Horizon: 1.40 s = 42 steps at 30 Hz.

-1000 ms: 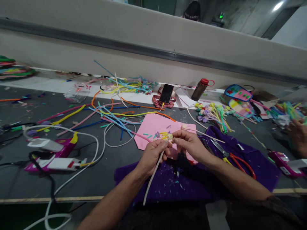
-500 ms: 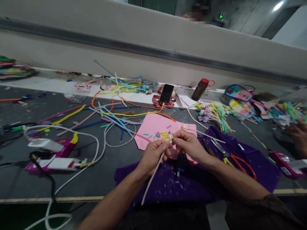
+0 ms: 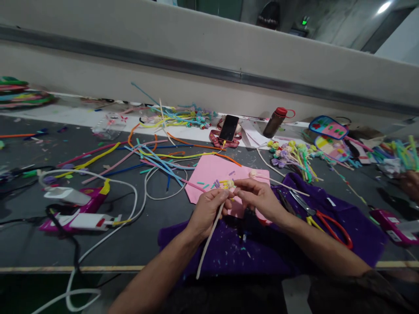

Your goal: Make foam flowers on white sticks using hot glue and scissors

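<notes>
My left hand (image 3: 209, 213) is closed in a pinch round a cream pipe cleaner (image 3: 208, 246), whose long tail slants down towards me. At its upper end, a small pale flower head (image 3: 231, 184) sits between my two hands. My right hand (image 3: 258, 198) has its thumb and fingertips pinched at that flower head. Beneath them lies a pink sheet (image 3: 200, 172) with several short cut pieces in yellow, purple and teal. Another cream stem with a flower head (image 3: 253, 174) rests on the sheet's right side. Part of what my fingertips grip is hidden.
Red-handled scissors (image 3: 334, 224) lie on a purple cloth (image 3: 262, 255). Loose pipe cleaners (image 3: 160, 161) and a white cable (image 3: 135, 198) spread leftwards. Finished flowers (image 3: 291, 155), a phone (image 3: 228, 128) and a bottle (image 3: 275, 123) stand behind. Another person's hand (image 3: 410, 185) shows far right.
My fingers have shifted slightly around the flower head, and both hands keep their pinch. The view has moved a little. The other person's hand at the far right has moved.
</notes>
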Each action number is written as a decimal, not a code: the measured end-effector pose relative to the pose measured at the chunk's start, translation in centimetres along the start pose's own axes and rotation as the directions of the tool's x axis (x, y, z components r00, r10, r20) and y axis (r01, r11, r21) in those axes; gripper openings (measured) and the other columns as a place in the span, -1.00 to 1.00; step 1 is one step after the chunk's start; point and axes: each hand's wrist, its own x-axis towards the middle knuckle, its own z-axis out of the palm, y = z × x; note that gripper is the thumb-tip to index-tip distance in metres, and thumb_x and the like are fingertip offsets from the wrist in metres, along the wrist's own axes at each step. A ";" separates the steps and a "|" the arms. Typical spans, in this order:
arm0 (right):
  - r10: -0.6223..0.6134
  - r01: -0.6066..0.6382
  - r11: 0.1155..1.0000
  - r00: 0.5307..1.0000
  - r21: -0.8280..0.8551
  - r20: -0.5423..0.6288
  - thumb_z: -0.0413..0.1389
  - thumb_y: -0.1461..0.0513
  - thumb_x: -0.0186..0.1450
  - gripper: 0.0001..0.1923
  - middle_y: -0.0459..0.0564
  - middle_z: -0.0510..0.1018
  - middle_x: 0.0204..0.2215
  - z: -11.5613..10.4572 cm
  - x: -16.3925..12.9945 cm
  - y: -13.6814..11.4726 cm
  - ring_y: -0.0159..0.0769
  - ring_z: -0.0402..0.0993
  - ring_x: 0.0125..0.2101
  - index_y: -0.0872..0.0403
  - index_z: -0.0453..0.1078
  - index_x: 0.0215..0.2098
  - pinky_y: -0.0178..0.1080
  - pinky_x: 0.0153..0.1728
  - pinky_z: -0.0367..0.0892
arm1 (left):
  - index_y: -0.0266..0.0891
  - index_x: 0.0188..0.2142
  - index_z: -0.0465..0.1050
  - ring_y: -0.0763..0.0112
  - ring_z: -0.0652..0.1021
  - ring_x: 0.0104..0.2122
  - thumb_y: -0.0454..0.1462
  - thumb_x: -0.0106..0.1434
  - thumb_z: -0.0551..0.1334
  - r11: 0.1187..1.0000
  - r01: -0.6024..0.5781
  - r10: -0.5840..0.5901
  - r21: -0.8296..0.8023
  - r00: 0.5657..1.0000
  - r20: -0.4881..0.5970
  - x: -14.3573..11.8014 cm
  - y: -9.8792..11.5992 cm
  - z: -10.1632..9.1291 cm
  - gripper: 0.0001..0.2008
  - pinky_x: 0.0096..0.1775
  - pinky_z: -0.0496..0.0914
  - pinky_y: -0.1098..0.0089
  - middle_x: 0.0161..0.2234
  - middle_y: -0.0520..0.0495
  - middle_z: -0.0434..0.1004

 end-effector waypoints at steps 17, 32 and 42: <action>0.161 -0.189 0.980 0.930 0.054 0.331 0.00 0.07 0.24 -0.70 -0.17 0.41 -0.61 3.4 -1.4 1.0 -0.59 0.20 -0.74 0.14 0.34 -0.45 -0.48 -0.74 0.04 | -0.32 -0.50 0.52 0.65 0.32 -0.62 -0.19 0.01 0.31 0.992 -0.092 0.088 0.084 0.995 0.047 -0.1 0.4 -0.7 -0.80 -0.62 0.16 0.57 -0.52 0.03 0.38; -0.173 0.146 0.432 0.982 -0.890 0.077 0.05 0.03 0.20 -0.58 0.13 0.42 -0.15 -4.0 -8.1 4.4 -0.13 0.38 -0.18 0.08 0.29 -0.05 -0.15 -0.23 0.33 | -0.32 -0.40 0.46 0.74 0.19 -0.81 -0.17 0.03 0.28 0.999 0.003 -0.004 -0.034 0.999 -0.035 0.3 1.0 -1.8 -0.77 -0.75 -0.05 0.61 -0.65 0.09 0.39; -0.090 0.090 0.397 0.994 -0.913 0.059 0.03 0.09 0.18 -0.53 0.13 0.41 -0.18 -3.5 -8.1 5.0 -0.15 0.43 -0.27 0.11 0.24 0.02 -0.19 -0.33 0.35 | -0.32 -0.42 0.48 0.62 0.26 -0.71 -0.10 0.09 0.20 0.919 0.002 -0.023 0.394 0.998 0.051 -0.2 -0.8 -0.5 -0.71 -0.66 0.04 0.56 -0.60 -0.02 0.46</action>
